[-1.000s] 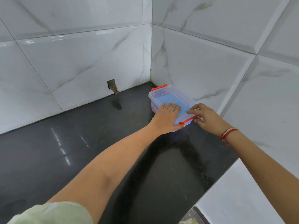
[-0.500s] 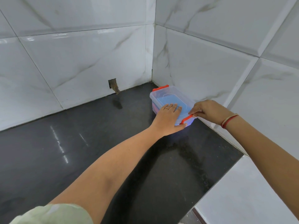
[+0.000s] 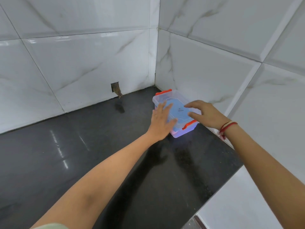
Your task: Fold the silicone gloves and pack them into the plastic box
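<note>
A clear plastic box [image 3: 186,132] with a clear lid and two orange latches stands on the black counter [image 3: 99,154] near the wall corner. Blue and pink material, the gloves [image 3: 177,111], shows through the lid and walls. The near orange latch [image 3: 189,124] lies down against the box's front. My left hand [image 3: 162,121] is flat, fingers apart, at the lid's left edge. My right hand [image 3: 204,114] hovers over the lid's right side with spread, curved fingers and holds nothing.
White marbled tile walls close the counter at the back and right. A small rough hole [image 3: 115,88] with something brown sticking out sits low in the back wall. The counter's front edge [image 3: 219,190] runs diagonally at the lower right.
My right hand has let go of the near orange latch and lifted over the lid. My left hand has slid to the lid's left edge. The latch now lies down.
</note>
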Demonstrator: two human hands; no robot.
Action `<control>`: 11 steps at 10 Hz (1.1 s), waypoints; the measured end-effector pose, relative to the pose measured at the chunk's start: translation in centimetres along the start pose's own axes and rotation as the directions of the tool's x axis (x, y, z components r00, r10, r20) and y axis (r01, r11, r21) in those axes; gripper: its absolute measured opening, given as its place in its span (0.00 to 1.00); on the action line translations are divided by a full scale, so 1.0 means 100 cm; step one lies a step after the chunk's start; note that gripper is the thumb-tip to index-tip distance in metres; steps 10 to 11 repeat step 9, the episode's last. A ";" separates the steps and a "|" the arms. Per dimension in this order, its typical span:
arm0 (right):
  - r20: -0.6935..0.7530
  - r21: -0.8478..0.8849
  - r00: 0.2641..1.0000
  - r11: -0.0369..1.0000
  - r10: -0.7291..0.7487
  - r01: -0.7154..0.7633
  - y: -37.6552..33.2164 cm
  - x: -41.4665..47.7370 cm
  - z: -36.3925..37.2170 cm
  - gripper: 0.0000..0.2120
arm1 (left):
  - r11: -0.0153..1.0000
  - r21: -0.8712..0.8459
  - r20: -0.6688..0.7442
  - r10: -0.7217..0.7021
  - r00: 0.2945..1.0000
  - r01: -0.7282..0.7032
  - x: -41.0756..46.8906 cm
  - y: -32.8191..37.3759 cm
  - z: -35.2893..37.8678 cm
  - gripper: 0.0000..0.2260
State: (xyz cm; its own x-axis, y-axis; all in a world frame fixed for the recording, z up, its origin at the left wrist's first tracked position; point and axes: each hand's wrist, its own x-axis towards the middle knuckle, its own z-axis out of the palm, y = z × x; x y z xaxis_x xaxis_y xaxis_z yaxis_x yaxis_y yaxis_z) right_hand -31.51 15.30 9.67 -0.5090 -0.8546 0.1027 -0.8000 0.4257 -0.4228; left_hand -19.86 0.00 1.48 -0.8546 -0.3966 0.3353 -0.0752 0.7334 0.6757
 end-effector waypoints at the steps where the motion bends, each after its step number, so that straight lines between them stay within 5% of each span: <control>1: 0.030 -0.087 0.999 0.996 0.013 -0.011 -0.024 0.004 0.030 0.27 | 0.936 -0.107 -0.007 -0.337 0.941 0.335 0.008 -0.009 -0.006 0.25; 2: 0.117 -0.331 0.991 0.943 0.064 -0.022 -0.032 0.006 0.056 0.32 | 0.952 -0.083 0.127 -0.283 0.951 0.294 0.013 -0.016 -0.004 0.26; 3: 0.086 -0.414 0.993 0.910 0.077 -0.034 -0.026 0.006 0.060 0.31 | 0.933 -0.235 0.184 -0.231 0.955 0.271 0.013 -0.016 0.004 0.26; 8: 0.126 -0.324 0.981 0.940 0.150 -0.103 -0.013 0.013 0.039 0.34 | 0.947 -0.146 0.325 -0.227 0.918 0.286 0.020 -0.001 0.006 0.29; 9: 0.052 -0.327 0.985 0.935 0.164 -0.138 -0.024 0.023 0.037 0.35 | 0.962 -0.024 0.214 -0.259 0.942 0.270 0.018 0.000 -0.009 0.30; 11: 0.052 -0.327 0.985 0.935 0.164 -0.138 -0.024 0.023 0.037 0.35 | 0.962 -0.024 0.214 -0.259 0.942 0.270 0.018 0.000 -0.009 0.30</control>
